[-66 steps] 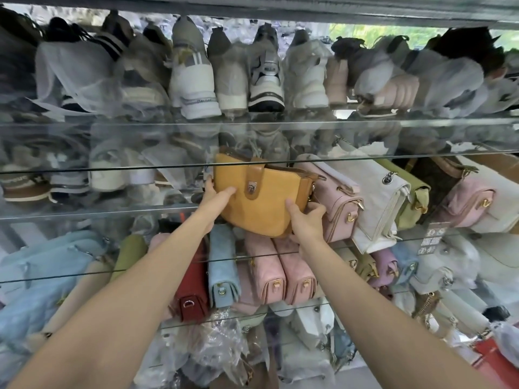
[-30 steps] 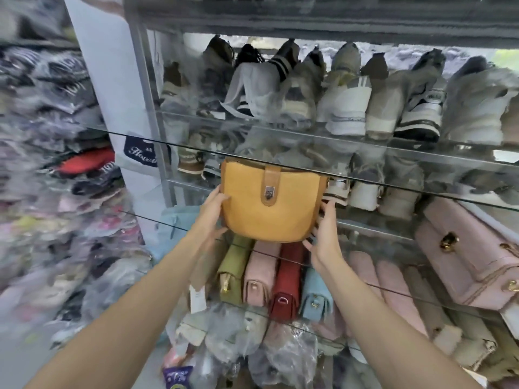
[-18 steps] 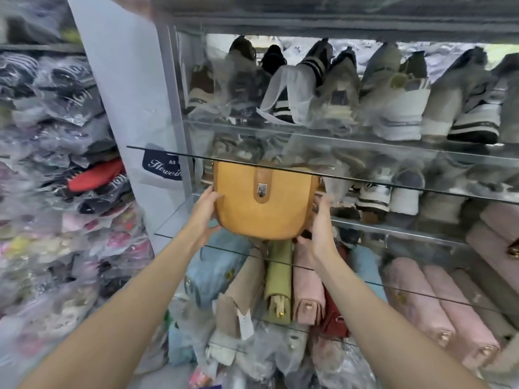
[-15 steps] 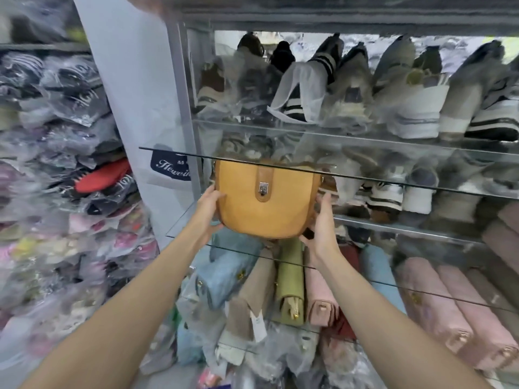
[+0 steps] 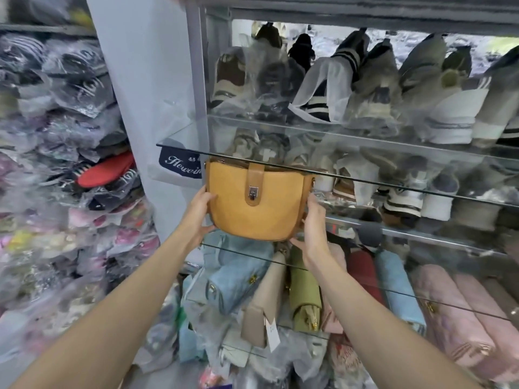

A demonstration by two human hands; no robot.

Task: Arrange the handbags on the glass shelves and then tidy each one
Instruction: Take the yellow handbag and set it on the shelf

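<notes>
You hold the mustard-yellow saddle bag between both hands at the left end of the glass shelves, its top just under the edge of the glass shelf above it. Your left hand grips its left side, thumb on the front; your right hand curls round its lower right corner. A tan strap with a silver turn-lock clasp runs down the bag's front. Behind the bag's left edge a navy label reads "Hewei" in white script, the rest hidden. Below, a white hang tag dangles from a beige handbag; its print is too small to read.
</notes>
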